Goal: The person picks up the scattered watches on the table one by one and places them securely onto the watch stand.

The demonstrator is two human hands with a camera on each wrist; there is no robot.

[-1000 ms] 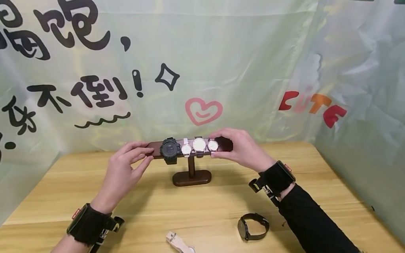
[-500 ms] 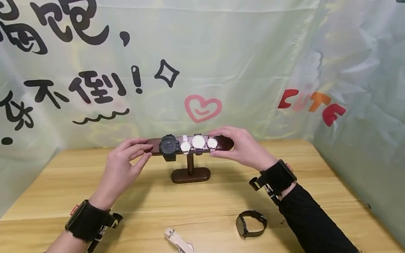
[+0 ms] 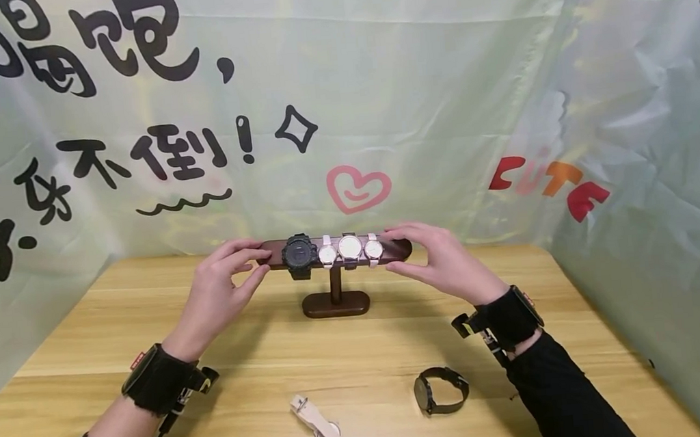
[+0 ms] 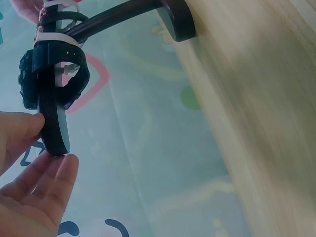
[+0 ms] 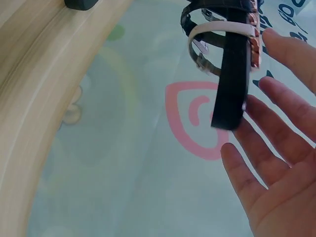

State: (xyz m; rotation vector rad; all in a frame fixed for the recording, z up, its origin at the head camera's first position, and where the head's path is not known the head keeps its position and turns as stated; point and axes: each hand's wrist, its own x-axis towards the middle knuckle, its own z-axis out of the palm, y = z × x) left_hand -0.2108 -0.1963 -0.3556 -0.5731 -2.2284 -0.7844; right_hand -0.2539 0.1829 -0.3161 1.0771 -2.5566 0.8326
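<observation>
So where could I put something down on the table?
The table is bare between the pale watch and loose black watch, and from those up to the stand. Its bar is crowded: four watches between left hand and right hand.

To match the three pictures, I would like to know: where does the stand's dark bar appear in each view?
Head: the dark bar lies level, just below centre.
Left wrist: the dark bar, nearly upright, upper left.
Right wrist: the dark bar, nearly upright, upper right.
Shared landmark: the pink heart on the backdrop.
</observation>
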